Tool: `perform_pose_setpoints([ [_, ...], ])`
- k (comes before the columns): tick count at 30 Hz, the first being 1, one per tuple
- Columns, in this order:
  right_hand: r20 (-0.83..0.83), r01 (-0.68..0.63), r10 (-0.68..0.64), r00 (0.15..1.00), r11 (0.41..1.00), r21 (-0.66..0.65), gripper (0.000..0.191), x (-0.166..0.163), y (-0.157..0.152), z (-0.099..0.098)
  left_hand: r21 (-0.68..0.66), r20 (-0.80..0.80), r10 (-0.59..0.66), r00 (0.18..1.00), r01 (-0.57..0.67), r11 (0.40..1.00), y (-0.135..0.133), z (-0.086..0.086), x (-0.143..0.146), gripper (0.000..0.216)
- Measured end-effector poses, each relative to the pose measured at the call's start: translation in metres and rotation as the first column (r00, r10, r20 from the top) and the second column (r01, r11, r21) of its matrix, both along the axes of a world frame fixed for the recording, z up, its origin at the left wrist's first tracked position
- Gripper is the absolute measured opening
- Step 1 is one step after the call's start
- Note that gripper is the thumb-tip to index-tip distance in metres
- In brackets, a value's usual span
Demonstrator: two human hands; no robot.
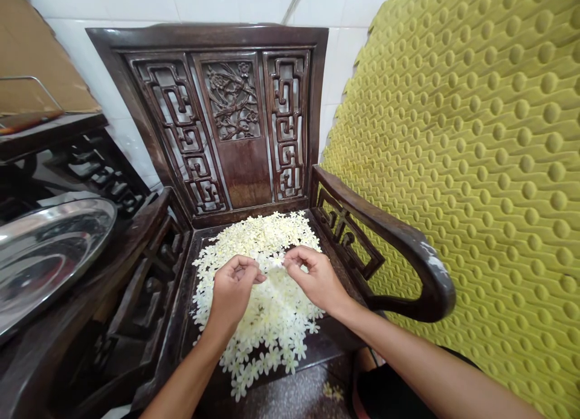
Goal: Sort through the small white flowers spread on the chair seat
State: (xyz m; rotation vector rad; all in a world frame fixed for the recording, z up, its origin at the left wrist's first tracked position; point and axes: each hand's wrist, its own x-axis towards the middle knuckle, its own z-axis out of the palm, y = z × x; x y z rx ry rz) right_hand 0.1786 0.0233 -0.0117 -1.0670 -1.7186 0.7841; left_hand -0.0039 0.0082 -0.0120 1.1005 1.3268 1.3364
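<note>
On the chair seat (186, 286), over heaped blossoms (265, 316), the left hand (233, 289) and right hand (317, 280) pinch a single blossom (275, 260) between their fingertips, at the left's 2 o'clock, the right's 10.

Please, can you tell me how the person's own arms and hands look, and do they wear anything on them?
The left hand and right hand are bare, without gloves, and no ring or watch shows. The left forearm and right forearm are bare too, with no sleeve in view.
</note>
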Motion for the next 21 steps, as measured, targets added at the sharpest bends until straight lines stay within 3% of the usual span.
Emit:
perform_pose_setpoints([
  [7, 0.03, 0.005, -0.005, 1.0, 1.0, 0.014, 0.01, -0.0004, -0.0005, -0.0009, 0.029, -0.052, -0.011, 0.999, 0.012, 1.0, -0.0016, 0.0016, 0.0032, 0.02],
  [12, 0.047, -0.043, 0.042, 0.998, 0.999, 0.023, 0.008, -0.0022, -0.0035, 0.0017, -0.005, -0.006, -0.166, 0.986, 0.166, 0.986, -0.0047, 0.0043, 0.0068, 0.029],
  [15, 0.056, -0.071, 0.069, 0.996, 0.997, 0.029, 0.008, -0.0034, -0.0058, 0.004, 0.013, 0.016, -0.196, 0.981, 0.195, 0.981, -0.0055, 0.0037, 0.0062, 0.02],
  [21, -0.143, -0.122, 0.109, 0.984, 0.989, -0.085, 0.016, -0.0036, -0.0017, 0.0003, -0.012, 0.095, -0.178, 0.98, 0.18, 0.984, -0.0045, 0.0028, 0.0002, 0.02],
])
